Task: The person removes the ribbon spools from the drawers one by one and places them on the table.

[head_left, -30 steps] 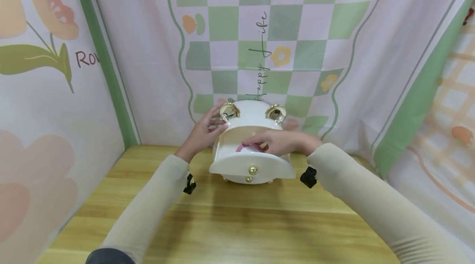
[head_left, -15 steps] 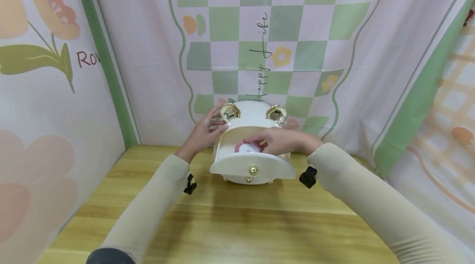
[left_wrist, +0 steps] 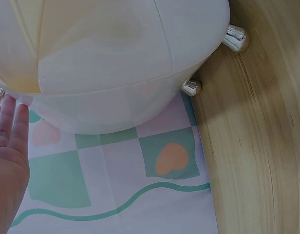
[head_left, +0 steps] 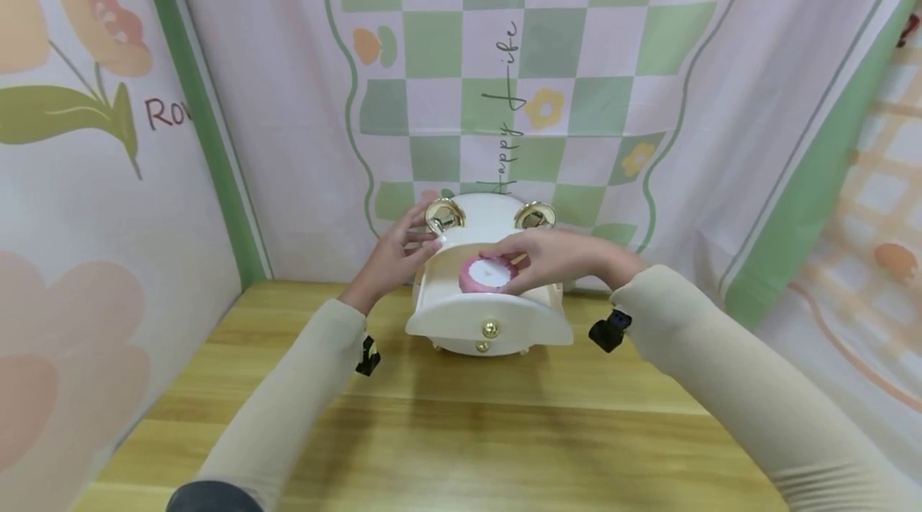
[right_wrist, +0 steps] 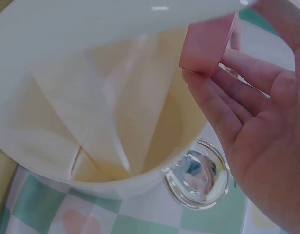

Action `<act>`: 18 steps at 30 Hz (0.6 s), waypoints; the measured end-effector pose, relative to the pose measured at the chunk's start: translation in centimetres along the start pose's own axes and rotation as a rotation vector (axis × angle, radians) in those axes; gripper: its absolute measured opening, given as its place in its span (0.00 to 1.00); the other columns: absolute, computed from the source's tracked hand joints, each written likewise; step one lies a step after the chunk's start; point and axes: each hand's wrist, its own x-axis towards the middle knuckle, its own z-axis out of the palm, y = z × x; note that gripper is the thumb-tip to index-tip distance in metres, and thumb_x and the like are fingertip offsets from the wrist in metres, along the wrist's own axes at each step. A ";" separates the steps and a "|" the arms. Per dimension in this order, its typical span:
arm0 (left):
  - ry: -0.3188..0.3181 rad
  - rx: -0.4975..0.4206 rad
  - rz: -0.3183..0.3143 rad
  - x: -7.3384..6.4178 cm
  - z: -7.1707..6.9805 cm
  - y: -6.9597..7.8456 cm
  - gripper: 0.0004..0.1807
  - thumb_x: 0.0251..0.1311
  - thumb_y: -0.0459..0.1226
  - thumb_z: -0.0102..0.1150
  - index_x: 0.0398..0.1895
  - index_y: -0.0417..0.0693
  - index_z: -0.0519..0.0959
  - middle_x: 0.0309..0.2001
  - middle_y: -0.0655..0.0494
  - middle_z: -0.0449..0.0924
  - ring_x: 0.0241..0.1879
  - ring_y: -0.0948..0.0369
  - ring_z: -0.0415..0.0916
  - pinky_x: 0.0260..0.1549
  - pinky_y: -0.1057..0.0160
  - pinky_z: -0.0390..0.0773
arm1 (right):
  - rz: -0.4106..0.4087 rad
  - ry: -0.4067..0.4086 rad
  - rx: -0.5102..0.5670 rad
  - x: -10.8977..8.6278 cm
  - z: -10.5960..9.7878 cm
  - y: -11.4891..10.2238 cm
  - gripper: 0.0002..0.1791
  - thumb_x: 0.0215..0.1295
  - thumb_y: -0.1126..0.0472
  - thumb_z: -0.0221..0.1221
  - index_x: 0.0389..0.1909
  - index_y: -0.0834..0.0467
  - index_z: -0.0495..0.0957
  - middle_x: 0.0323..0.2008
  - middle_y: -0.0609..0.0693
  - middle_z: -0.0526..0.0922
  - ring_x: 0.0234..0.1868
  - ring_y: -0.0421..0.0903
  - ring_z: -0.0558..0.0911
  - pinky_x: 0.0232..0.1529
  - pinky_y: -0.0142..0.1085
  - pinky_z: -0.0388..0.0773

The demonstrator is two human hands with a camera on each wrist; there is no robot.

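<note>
A white storage box [head_left: 490,212] with two gold-rimmed eye-like rounds stands at the back of the table, its upper drawer [head_left: 450,315] pulled open. My right hand [head_left: 555,253] pinches a small round pink thing [head_left: 491,273] with a white face and a wavy edge, between thumb and fingers. It is held over the open drawer; the right wrist view shows its smooth pink side [right_wrist: 206,46], tilted. My left hand [head_left: 391,262] rests on the box's left side by the left gold-rimmed round [head_left: 444,216], fingers extended; in the left wrist view its fingertips are at the box edge.
Gold ball knobs [head_left: 491,329] sit on the drawer fronts, and short shiny feet [left_wrist: 236,38] carry the box. The wooden table [head_left: 461,440] stretches toward me. A printed curtain [head_left: 432,48] hangs close behind the box, with more cloth at both sides.
My right hand has lifted the pink thing up from inside the drawer, so its white face now shows almost whole. My left hand has stayed at the box's side.
</note>
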 end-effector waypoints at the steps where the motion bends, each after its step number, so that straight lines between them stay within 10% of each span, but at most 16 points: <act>1: 0.000 -0.003 0.002 0.0 0.0 0.0 0.40 0.69 0.36 0.62 0.79 0.69 0.56 0.66 0.44 0.70 0.56 0.51 0.77 0.57 0.56 0.79 | 0.005 0.009 -0.011 -0.1 -0.1 0.0 0.38 0.61 0.51 0.69 0.71 0.57 0.70 0.62 0.52 0.77 0.60 0.49 0.77 0.61 0.43 0.76; 18: -0.003 0.019 0.027 -0.1 -0.1 -0.1 0.40 0.69 0.38 0.61 0.79 0.72 0.54 0.66 0.42 0.70 0.56 0.52 0.77 0.57 0.57 0.79 | 0.014 0.076 0.061 -3.5 -1.6 0.9 0.41 0.58 0.50 0.73 0.69 0.63 0.71 0.58 0.54 0.79 0.56 0.52 0.80 0.56 0.47 0.80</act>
